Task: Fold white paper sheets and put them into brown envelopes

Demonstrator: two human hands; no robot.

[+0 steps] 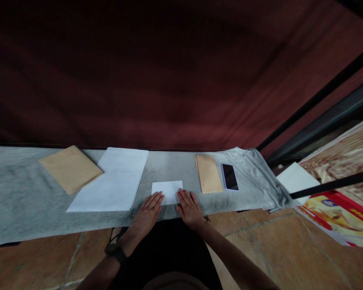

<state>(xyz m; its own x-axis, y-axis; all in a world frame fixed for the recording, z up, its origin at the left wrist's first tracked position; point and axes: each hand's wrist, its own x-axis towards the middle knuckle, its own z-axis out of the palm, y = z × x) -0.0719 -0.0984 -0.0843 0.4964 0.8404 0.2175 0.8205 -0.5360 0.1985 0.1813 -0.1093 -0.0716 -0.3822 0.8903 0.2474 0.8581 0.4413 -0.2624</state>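
A small folded white sheet of paper [168,191] lies flat on the grey cloth in front of me. My left hand [148,211] rests on its left edge with the fingers stretched out. On its right edge lies my right hand [190,209], also flat, fingers extended. To the left is a stack of larger white sheets [115,189] with a crease across it. Brown envelopes [69,167] overlap that stack's left side. More brown envelopes [210,174], narrower, lie to the right of my right hand.
A phone [230,177] with a dark screen lies right of the narrow envelopes. Grey cloth [248,189] covers the long narrow surface, bunched at its right end. A dark red curtain [169,80] hangs behind. Black bars [320,94] and a colourful box [339,217] are at the right.
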